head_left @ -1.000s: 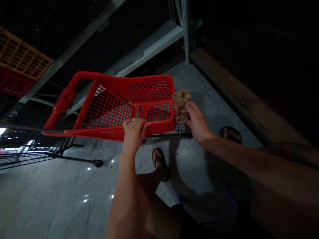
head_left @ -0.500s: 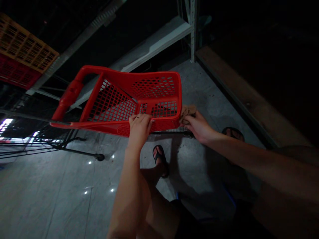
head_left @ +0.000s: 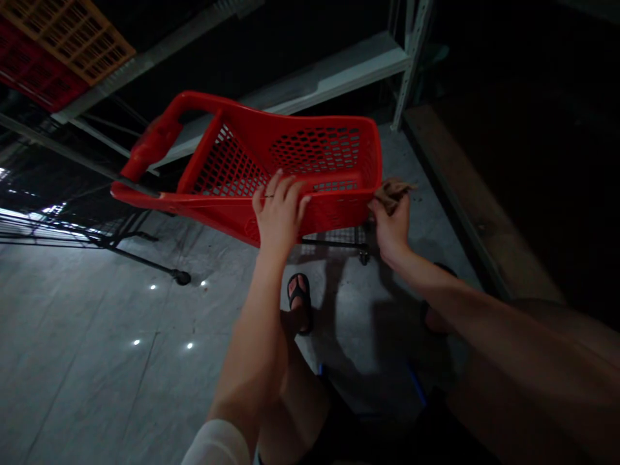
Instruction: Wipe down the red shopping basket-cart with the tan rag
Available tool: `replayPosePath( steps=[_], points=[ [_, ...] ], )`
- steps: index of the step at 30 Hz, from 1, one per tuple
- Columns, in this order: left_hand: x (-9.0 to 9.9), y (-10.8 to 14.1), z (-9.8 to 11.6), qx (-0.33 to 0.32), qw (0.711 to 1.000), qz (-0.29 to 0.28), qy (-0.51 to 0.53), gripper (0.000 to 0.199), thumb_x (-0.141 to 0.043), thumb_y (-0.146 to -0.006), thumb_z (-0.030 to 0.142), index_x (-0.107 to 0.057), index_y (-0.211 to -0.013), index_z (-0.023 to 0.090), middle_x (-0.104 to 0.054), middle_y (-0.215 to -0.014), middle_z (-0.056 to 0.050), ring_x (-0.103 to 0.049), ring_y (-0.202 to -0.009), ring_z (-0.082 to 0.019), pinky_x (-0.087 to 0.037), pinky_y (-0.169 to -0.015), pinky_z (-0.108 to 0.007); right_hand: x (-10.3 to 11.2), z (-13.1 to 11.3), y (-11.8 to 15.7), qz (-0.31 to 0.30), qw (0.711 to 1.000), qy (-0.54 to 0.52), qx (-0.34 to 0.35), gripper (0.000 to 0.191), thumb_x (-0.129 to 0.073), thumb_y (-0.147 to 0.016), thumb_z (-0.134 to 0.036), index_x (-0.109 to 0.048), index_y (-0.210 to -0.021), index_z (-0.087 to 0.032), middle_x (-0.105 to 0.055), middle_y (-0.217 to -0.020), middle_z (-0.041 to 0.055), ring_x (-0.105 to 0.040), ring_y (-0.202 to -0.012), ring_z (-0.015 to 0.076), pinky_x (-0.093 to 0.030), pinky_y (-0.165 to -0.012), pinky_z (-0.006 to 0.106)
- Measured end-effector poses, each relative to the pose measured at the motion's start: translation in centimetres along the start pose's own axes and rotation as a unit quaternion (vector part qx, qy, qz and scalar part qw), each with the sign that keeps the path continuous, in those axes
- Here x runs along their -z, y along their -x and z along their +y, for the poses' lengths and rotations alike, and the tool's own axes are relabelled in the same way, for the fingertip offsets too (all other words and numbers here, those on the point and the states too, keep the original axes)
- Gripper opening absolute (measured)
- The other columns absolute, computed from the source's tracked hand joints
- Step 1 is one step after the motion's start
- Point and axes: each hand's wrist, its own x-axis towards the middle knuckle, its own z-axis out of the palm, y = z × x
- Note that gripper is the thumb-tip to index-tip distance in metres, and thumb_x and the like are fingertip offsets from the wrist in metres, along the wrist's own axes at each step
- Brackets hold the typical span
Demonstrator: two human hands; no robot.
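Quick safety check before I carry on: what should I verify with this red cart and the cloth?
1. Left hand secure on the red plastic mesh cart basket: cannot tell; its fingers are spread on the front wall, not clearly wrapped around it.
2. Crumpled brown cloth held in the right hand: ok; it is bunched between the fingers.
3. Cloth in contact with the basket: cannot tell; it sits right at the basket's corner.
4. Black caster wheel down on the grey floor: ok.
5. Sandalled foot apart from the cart's wheels: ok.
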Motion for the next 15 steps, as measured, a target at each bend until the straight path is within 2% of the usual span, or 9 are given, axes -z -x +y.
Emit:
replayPosePath(
  steps=[3,6,8,11,13,15],
  points=[
    [0.9,0.4,-3.4,0.090,0.993,0.065,-0.050,0.028,-0.044,-0.099,0.042,-0.058,-0.117,0.027,-0.054,-0.137,-0.005,-0.027,-0.142,-0.026,-0.015,-0.115,-0.051,0.4,-0.3,-1.5,0.014,1.000,-0.009,-0.015,0.025,-0.056,-0.082,-0.034,-0.054,-0.105,-0.023,-0.065,-0.105,0.0053,-0.062,-0.095,0.0207,-0.051,-0.087,0.041],
    [0.6,0.3,-5.1,0.130,0.984,0.066,-0.098,0.032,-0.040,-0.100,0.042,-0.060,-0.109,0.018,-0.060,-0.120,-0.011,-0.043,-0.128,-0.028,-0.019,-0.115,-0.049,-0.1,-1.1,-1.4,-0.058,0.994,0.054,0.081,0.021,-0.054,-0.087,-0.041,-0.060,-0.096,-0.023,-0.064,-0.098,0.0052,-0.059,-0.098,0.0230,-0.047,-0.093,0.045],
    [-0.1,-0.1,-5.0,0.121,0.984,0.044,-0.125,0.035,-0.035,-0.101,0.040,-0.061,-0.105,0.016,-0.062,-0.107,-0.012,-0.052,-0.112,-0.027,-0.024,-0.114,-0.046,-1.1,-1.8,-0.6,-0.118,0.977,0.108,0.145,0.017,-0.056,-0.086,-0.040,-0.061,-0.093,-0.025,-0.063,-0.096,0.0057,-0.057,-0.101,0.0253,-0.045,-0.094,0.047],
    [-1.0,-0.7,-4.0,0.103,0.984,0.025,-0.142,0.035,-0.033,-0.102,0.038,-0.062,-0.099,0.017,-0.063,-0.102,-0.010,-0.053,-0.105,-0.029,-0.030,-0.108,-0.044,-3.0,-2.8,0.7,-0.171,0.955,0.146,0.194,0.013,-0.061,-0.083,-0.031,-0.060,-0.095,-0.026,-0.062,-0.099,0.0062,-0.056,-0.103,0.0270,-0.046,-0.094,0.048],
    [-1.1,-0.9,-3.3,0.100,0.985,0.016,-0.139,0.034,-0.034,-0.102,0.038,-0.061,-0.098,0.019,-0.063,-0.101,-0.009,-0.054,-0.103,-0.029,-0.033,-0.102,-0.043,-4.0,-3.3,1.1,-0.175,0.953,0.143,0.200,0.022,-0.063,-0.080,-0.026,-0.058,-0.101,-0.026,-0.061,-0.103,0.0064,-0.056,-0.105,0.0271,-0.046,-0.096,0.049],
    [-0.9,-0.9,-2.9,0.099,0.987,0.009,-0.129,0.031,-0.036,-0.101,0.038,-0.061,-0.098,0.020,-0.064,-0.102,-0.009,-0.054,-0.102,-0.028,-0.034,-0.098,-0.042,-4.6,-3.7,1.1,-0.138,0.967,0.111,0.181,0.039,-0.065,-0.076,-0.022,-0.052,-0.112,-0.026,-0.060,-0.111,0.0072,-0.056,-0.106,0.0263,-0.047,-0.097,0.048]
  ],
)
